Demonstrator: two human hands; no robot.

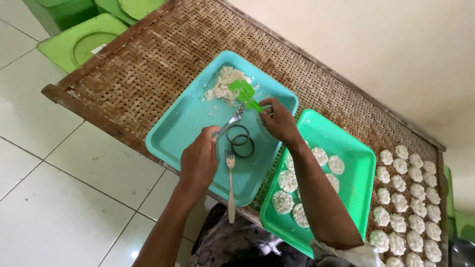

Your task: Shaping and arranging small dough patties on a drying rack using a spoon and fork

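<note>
My right hand (280, 120) grips a bright green plastic spoon (244, 92) whose bowl rests in a heap of white rice (223, 84) at the far corner of a turquoise tray (183, 123). My left hand (199, 159) holds a metal spoon (233, 120) that points toward the green one. Two dark ring moulds (240, 141) lie overlapping on the tray between my hands. A metal fork (230, 185) lies with its handle over the tray's near edge.
A green tray (358, 183) to the right holds several round white rice cakes (287, 180). More rice cakes (405, 198) lie in rows on the woven bamboo rack (143, 69). Green plastic stools (81, 42) stand at the far left on the tiled floor.
</note>
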